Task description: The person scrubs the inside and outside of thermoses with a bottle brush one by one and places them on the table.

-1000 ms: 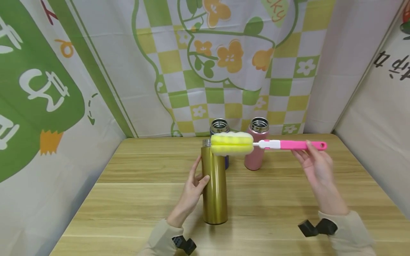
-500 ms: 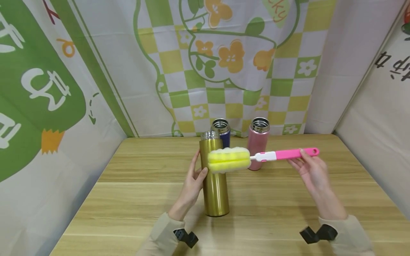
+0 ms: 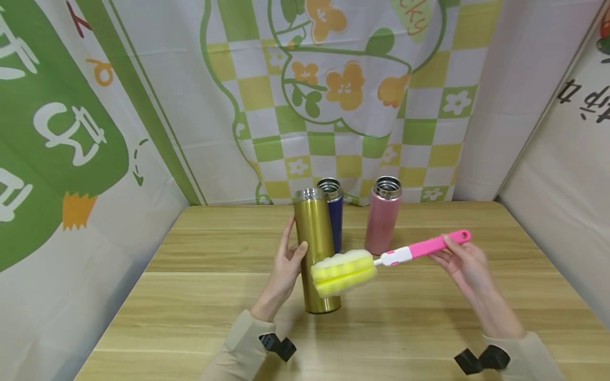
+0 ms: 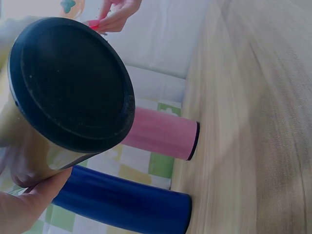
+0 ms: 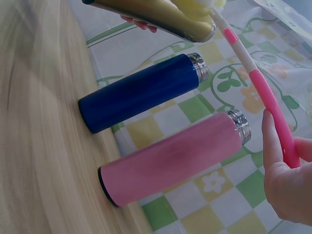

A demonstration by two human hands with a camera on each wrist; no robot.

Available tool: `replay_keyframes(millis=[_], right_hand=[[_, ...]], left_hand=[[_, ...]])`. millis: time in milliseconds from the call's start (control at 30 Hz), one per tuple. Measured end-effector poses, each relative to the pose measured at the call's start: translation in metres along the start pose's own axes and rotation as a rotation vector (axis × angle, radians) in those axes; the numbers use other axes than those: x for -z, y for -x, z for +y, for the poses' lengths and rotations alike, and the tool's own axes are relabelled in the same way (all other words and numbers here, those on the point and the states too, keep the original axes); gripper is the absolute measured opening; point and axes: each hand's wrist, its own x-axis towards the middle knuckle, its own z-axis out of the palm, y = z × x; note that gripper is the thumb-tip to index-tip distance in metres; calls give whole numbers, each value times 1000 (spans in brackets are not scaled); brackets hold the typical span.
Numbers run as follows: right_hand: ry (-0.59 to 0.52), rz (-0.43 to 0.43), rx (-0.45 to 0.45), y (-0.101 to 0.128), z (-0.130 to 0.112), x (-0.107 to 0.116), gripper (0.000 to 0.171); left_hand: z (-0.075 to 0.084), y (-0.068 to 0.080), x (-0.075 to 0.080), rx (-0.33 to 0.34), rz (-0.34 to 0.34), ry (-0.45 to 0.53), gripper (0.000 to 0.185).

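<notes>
My left hand (image 3: 286, 264) grips a tall gold thermos bottle (image 3: 314, 227) round its side, its lidless steel neck upward. In the left wrist view the bottle's dark base (image 4: 73, 85) is lifted off the table. Between thumb and fingers, my right hand (image 3: 469, 264) pinches the pink handle of a bottle brush (image 3: 433, 246). The brush's yellow and white sponge head (image 3: 343, 272) points left and down, overlapping the gold bottle's lower body in the head view. From the right wrist view, the thumb lies along the pink handle (image 5: 268, 97).
Behind the gold bottle stands a lidless blue thermos bottle (image 3: 336, 222), partly hidden. A lidless pink thermos bottle (image 3: 383, 222) is upright to its right. Both are on the wooden table (image 3: 214, 307), near the patterned cloth (image 3: 324, 143) hung along the back.
The gold bottle has risen a little in my left hand. My right hand has lowered the brush, so its sponge head dropped from the bottle's mouth level to beside its lower body.
</notes>
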Motion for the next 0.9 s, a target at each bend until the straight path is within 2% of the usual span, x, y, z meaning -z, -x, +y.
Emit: replay_keyframes(millis=[400,533,667,900], right_hand=[[72,-110,-49,4,1,8,24],[80,-88,-55,4,0,7,21],[82,-21,-53,1,0,4,16],[-22,12,17,-9,-4,-1,17]], left_hand=[[2,-2,2,-13,-6,-14,63],[0,-1,1,-6,-26,-5,66],[-2,2,0,0,-48,11,70],[0,6,-2,24,-59,19,67]])
